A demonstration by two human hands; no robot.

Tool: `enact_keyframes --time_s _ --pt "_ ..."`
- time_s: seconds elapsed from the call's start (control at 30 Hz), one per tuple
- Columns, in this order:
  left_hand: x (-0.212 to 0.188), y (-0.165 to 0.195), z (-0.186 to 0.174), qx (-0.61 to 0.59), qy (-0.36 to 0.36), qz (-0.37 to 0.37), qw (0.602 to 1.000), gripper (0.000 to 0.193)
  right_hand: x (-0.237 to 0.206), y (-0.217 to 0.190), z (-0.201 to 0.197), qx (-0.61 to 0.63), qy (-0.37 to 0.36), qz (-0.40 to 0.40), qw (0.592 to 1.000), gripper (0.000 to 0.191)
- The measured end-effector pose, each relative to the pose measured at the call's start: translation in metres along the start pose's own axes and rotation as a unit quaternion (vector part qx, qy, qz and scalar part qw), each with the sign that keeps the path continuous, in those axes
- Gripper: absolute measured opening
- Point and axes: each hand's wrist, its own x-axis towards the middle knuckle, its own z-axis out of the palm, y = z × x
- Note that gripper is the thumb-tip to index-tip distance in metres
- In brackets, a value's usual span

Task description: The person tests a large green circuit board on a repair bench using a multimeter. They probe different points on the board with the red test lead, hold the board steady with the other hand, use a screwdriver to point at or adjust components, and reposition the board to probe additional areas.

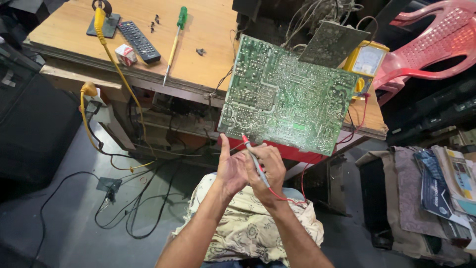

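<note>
Red-tipped probe [254, 158] sits pinched between the fingers of the right hand [267, 171], held like a pen, its point angled up toward the lower left edge of the green circuit board [287, 97], touching it or just short of it; I cannot tell which from here. The red lead [290, 199] trails off the back of that hand and down over the person's lap. The left hand [229, 166] stands beside it with the palm open and the fingers straight up, the fingertips at the board's bottom corner as if steadying it; it grips nothing that I can see. The board itself is propped solder side out, leaning tilted against the edge of the wooden bench [198, 44], with a smaller board [331, 43] raised behind it and a yellow meter [366, 62] just beside its upper right corner. Farther out on the bench lie a green-handled screwdriver [174, 42], a black remote [139, 40] and a small red and white box [125, 54], and a yellow cable [114, 64] hangs over the near edge. By my reading the probing of solder points is under way, and the next touch calls for a steady tip landing on one joint without bridging to its neighbour, with the board held firm.
</note>
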Motion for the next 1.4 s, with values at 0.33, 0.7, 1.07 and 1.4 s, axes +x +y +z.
enact_keyframes --time_s 0.33,0.7,1.07,1.4 --pt "0.001 0.001 -0.004 0.024 0.04 0.023 0.999 0.12 0.002 -0.003 0.0 -0.025 -0.007 -0.006 1.0 0.025" --pt "0.003 0.002 -0.013 0.02 0.017 0.013 1.0 0.107 -0.005 0.007 0.002 -0.005 0.007 0.045 0.999 0.026" --pt "-0.004 0.0 -0.008 0.019 0.029 0.007 0.999 0.104 -0.005 0.004 0.01 0.003 0.028 0.068 0.997 0.028" --pt "-0.003 0.004 -0.016 0.014 0.029 0.029 0.999 0.101 0.001 -0.003 0.021 -0.036 0.047 0.044 0.997 0.025"
